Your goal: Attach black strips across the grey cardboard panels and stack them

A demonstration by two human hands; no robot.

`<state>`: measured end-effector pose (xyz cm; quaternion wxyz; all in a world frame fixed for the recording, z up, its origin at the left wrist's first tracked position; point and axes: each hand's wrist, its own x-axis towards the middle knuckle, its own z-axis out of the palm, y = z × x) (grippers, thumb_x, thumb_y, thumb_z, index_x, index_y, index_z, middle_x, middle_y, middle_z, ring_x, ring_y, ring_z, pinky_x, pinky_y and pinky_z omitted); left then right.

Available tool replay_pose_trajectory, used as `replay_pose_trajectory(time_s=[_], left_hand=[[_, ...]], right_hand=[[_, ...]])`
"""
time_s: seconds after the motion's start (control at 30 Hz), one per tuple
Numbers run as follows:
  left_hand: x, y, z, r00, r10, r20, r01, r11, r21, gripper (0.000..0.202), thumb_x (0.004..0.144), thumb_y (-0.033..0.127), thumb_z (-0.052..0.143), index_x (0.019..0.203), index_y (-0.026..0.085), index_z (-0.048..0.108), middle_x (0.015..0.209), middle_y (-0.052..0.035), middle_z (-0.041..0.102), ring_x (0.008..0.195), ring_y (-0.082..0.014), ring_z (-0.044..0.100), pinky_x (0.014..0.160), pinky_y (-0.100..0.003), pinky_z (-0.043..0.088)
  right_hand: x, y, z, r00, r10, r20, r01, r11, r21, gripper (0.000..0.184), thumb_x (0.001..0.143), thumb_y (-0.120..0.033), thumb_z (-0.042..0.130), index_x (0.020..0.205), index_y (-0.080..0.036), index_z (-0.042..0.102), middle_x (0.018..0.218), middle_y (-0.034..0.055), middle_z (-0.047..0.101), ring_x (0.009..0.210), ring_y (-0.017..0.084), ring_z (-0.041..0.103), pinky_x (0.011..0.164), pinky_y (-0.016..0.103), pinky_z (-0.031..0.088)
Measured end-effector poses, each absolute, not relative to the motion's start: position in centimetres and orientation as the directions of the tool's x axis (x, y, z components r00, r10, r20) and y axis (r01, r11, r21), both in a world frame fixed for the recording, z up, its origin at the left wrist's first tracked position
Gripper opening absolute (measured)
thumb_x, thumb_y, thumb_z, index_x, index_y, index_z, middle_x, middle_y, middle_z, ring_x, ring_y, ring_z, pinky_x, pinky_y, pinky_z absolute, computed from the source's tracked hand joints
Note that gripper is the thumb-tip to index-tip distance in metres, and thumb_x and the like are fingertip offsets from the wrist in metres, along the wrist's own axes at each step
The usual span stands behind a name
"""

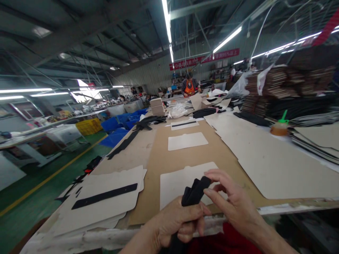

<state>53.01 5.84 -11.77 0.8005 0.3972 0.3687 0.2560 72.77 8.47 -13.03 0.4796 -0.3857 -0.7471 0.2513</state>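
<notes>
A bundle of black fabric strips (192, 195) is gripped in my left hand (178, 220), its folded ends standing up above the fist. My right hand (233, 199) pinches the upper end of one strip between thumb and fingertips. Beneath both hands lies a pale cardboard panel (172, 185) near the table's front edge, partly covered by them. To the left, a stack of similar panels (111, 180) has one black strip (106, 195) lying across the top. Farther up the table are another bare panel (188, 141) and one bearing a dark strip (184, 124).
Large pale sheets (267, 158) cover the table's right side. A glue bottle with a green nozzle (280, 127) stands beyond them, near tall brown stacks (286, 84). Black strips (123, 144) lie along the left edge. A person in an orange apron (189, 87) is at the far end.
</notes>
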Motion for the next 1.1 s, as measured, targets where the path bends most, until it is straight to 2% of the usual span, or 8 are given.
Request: replay_pose_trajectory(time_s=[0.2,0.33,0.5,0.6,0.7,0.8,0.9,1.1], left_hand=[[53.3,6.4,-14.2,0.503,0.774,-0.386,-0.334,0.585,0.739,0.059,0.075,0.069,0.063,0.094,0.013,0.061,0.050,0.0079,0.048,0.033,0.0013,0.015,0.034,-0.016,0.007],[51.6,5.5,-14.8,0.448,0.778,-0.440,-0.203,0.568,0.798,0.049,0.069,0.049,0.077,0.100,0.016,0.058,0.051,0.0068,0.054,0.032,-0.0002,0.024,0.034,-0.017,0.015],[49.3,3.4,-12.5,0.418,0.727,-0.544,0.202,0.510,0.836,0.042,0.054,0.026,0.078,0.093,0.015,0.068,0.058,0.0051,0.061,0.038,-0.0041,0.039,0.037,-0.018,0.023],[48.6,2.4,-11.2,0.210,0.770,-0.602,0.462,0.464,0.756,0.017,0.068,0.029,0.066,0.076,0.015,0.071,0.056,0.0031,0.060,0.041,-0.0064,0.042,0.041,-0.020,0.022],[47.7,2.3,-11.3,0.001,0.868,-0.497,0.506,0.428,0.749,0.033,0.077,0.045,0.059,0.084,0.015,0.070,0.053,0.0007,0.062,0.042,-0.0091,0.042,0.044,-0.022,0.024],[46.7,3.4,-12.1,-0.137,0.924,-0.357,0.493,0.377,0.784,0.042,0.077,0.055,0.056,0.083,0.016,0.067,0.053,-0.0012,0.065,0.055,-0.0166,0.056,0.054,-0.026,0.037],[46.4,5.0,-12.9,-0.259,0.934,-0.245,0.497,0.346,0.796,0.042,0.073,0.056,0.060,0.083,0.016,0.064,0.050,-0.0001,0.063,0.060,-0.0211,0.062,0.063,-0.030,0.044],[46.9,6.9,-14.2,-0.403,0.886,-0.231,0.411,0.400,0.819,0.049,0.067,0.052,0.066,0.097,0.015,0.057,0.066,-0.0009,0.069,0.042,-0.0141,0.053,0.047,-0.026,0.039]], right_hand=[[73.2,6.3,-14.1,-0.354,0.525,0.774,0.301,0.848,-0.437,0.018,0.089,-0.007,0.050,0.094,-0.023,0.056,0.097,0.0029,0.065,0.090,0.012,0.063,0.078,0.021,0.051],[74.6,6.0,-15.2,-0.174,0.752,0.635,0.331,0.652,-0.682,0.009,0.092,-0.018,0.053,0.087,-0.024,0.055,0.086,-0.0006,0.068,0.075,0.010,0.066,0.065,0.015,0.052],[77.2,6.1,-17.0,-0.071,0.975,0.212,0.213,0.222,-0.951,0.024,0.091,-0.041,0.056,0.075,-0.023,0.056,0.066,-0.0006,0.065,0.061,0.014,0.065,0.060,0.020,0.055],[78.3,6.5,-17.7,-0.022,0.996,0.089,0.152,0.091,-0.984,0.026,0.086,-0.048,0.061,0.079,-0.024,0.056,0.066,0.0012,0.066,0.065,0.018,0.067,0.062,0.024,0.057],[78.8,7.9,-17.8,0.090,0.994,0.057,0.112,0.047,-0.993,0.036,0.080,-0.049,0.067,0.102,-0.024,0.053,0.072,0.0004,0.066,0.060,0.018,0.066,0.058,0.027,0.056],[78.5,10.3,-17.7,0.047,0.997,0.067,0.235,0.054,-0.970,0.047,0.082,-0.048,0.063,0.120,-0.023,0.050,0.069,-0.0023,0.061,0.059,0.017,0.062,0.055,0.028,0.051],[77.8,12.9,-17.6,-0.009,0.992,0.122,0.491,0.111,-0.864,0.035,0.083,-0.045,0.057,0.109,-0.022,0.060,0.064,-0.0039,0.055,0.060,0.016,0.057,0.058,0.029,0.046],[76.6,16.0,-17.9,-0.036,0.993,0.108,0.683,0.103,-0.723,0.029,0.083,-0.042,0.054,0.102,-0.023,0.065,0.065,-0.0035,0.055,0.061,0.016,0.055,0.059,0.029,0.041]])
